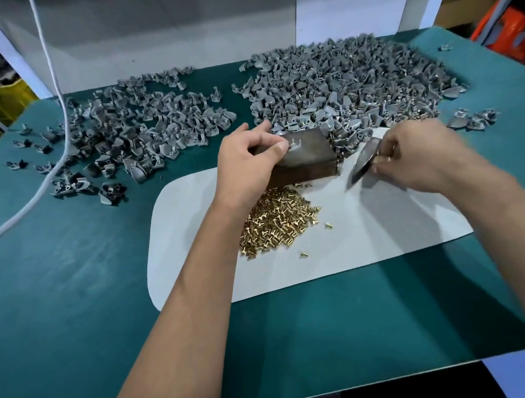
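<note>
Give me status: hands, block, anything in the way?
Left hand grips dark block. Right hand pinches grey part beside it, blurred. Brass rivets heaped against block's near side; grey parts pile crowds its far side.

Both forearms extended forward. Left hand point(248, 157) curled, thumb on top. Right hand point(415, 155) pinching, blurred, just right of it.

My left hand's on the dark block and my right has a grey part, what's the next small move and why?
Probably bring the grey part in the right hand across onto the top of the dark block. The left hand grips the block, the part is held just right of it, and brass rivets lie ready in front.
</note>
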Action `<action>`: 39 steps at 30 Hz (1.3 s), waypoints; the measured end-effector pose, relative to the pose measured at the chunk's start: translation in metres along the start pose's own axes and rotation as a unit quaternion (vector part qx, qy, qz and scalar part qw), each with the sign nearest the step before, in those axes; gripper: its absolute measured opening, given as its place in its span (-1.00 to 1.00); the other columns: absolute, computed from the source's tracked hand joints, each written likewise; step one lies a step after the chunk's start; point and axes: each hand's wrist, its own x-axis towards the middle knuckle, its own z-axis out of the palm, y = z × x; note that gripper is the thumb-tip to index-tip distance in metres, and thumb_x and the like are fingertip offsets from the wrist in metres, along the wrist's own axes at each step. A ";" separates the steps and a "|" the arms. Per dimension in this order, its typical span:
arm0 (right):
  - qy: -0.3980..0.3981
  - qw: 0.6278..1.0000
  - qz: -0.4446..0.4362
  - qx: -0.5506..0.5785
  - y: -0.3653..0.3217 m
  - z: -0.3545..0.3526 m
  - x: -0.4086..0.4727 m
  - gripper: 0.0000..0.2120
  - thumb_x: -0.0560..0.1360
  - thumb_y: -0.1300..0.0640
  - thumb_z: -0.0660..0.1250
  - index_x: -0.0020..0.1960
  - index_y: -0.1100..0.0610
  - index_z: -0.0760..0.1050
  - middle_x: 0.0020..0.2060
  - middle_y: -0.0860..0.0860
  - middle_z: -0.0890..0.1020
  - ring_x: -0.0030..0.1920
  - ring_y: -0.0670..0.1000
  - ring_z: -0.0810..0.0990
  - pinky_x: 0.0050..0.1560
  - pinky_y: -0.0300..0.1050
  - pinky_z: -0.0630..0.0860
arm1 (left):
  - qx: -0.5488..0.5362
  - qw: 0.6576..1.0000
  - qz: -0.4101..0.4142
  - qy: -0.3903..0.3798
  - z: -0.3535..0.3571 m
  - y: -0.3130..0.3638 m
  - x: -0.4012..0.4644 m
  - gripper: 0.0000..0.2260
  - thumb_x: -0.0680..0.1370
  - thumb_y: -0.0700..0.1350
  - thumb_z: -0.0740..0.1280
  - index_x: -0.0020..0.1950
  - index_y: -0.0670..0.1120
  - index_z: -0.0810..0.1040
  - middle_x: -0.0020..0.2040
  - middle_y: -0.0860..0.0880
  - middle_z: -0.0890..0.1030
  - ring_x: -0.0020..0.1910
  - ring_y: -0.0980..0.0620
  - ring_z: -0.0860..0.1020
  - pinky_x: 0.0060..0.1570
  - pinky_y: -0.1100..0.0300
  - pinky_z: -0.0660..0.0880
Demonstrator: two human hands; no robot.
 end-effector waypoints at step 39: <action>0.012 0.916 -0.389 -0.100 -0.206 0.033 0.004 -0.85 0.56 0.05 0.41 0.07 0.09 0.57 -0.21 0.05 0.50 -0.13 0.17 0.52 -0.12 0.00 0.49 | 0.290 0.920 -0.100 0.246 -0.099 -0.048 0.013 -0.58 0.43 -0.41 0.17 0.11 -0.16 0.71 0.13 -0.23 0.67 0.22 -0.22 0.55 0.01 0.15 0.45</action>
